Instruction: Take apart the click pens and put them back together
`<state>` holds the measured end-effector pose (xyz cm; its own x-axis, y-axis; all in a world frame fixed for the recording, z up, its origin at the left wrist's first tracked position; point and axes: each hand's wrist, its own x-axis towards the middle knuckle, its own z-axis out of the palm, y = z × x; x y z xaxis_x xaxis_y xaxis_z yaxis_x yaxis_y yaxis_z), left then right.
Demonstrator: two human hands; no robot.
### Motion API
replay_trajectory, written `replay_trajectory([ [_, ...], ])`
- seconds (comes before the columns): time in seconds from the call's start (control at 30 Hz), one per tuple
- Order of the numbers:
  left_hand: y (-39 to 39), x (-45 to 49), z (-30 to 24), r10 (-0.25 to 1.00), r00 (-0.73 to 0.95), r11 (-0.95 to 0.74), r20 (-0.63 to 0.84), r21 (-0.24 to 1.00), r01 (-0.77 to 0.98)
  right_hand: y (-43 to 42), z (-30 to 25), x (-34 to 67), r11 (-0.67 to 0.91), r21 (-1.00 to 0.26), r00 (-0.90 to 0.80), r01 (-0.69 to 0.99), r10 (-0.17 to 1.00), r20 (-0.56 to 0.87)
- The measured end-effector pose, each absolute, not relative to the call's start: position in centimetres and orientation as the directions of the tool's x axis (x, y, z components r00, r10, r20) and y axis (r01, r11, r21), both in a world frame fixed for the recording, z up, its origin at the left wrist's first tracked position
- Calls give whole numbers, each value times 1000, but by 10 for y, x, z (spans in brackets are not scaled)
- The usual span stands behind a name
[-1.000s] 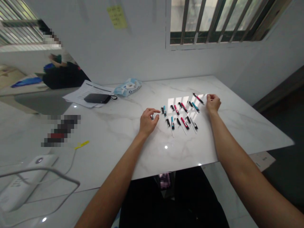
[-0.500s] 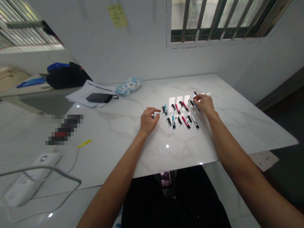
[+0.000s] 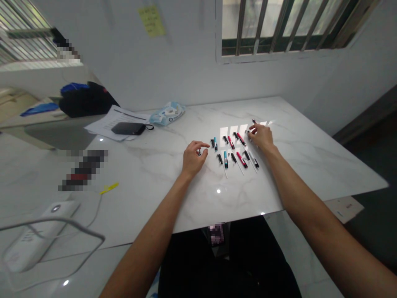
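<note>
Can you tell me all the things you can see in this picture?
pen pieces: over a dozen, black, teal and red, two rows on the table
marble table: one, white veined, under the pens
papers: a small stack, white, far table edge
pouch: one, black, on the papers
packet: one, pale blue and white, beside the papers
sticky note: one, yellow, on the wall
window: one, barred, in the wall
left hand: one, beside the rows, by a small dark piece
right hand: one, at the rows' far end
</note>
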<state>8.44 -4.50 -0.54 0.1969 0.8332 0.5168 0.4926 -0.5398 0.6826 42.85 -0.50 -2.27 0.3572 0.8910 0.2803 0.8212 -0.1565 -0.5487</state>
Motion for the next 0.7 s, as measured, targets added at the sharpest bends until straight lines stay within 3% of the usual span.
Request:
replay_trajectory([
  [0.13, -44, 84, -6, 839, 186, -532, 511, 700, 476, -4, -16, 428, -123, -615, 419, 779, 832, 364],
  [0.23, -42, 84, -7, 886, 146, -460, 439, 801, 384, -8, -7, 412, 45, -721, 403, 692, 804, 437],
  [0.33, -39, 85, -7, 953, 101, -302, 287, 930, 208, -20, 2, 377, 253, -808, 265, 532, 856, 443],
  [0.43, -39, 85, -4, 983, 69, -173, 170, 984, 40, -36, 8, 335, 384, -822, 68, 420, 890, 451],
  [0.7, -44, 88, 1, 987, 129, -80, 92, 993, -89, -56, 8, 284, 393, -893, -132, 218, 919, 372],
])
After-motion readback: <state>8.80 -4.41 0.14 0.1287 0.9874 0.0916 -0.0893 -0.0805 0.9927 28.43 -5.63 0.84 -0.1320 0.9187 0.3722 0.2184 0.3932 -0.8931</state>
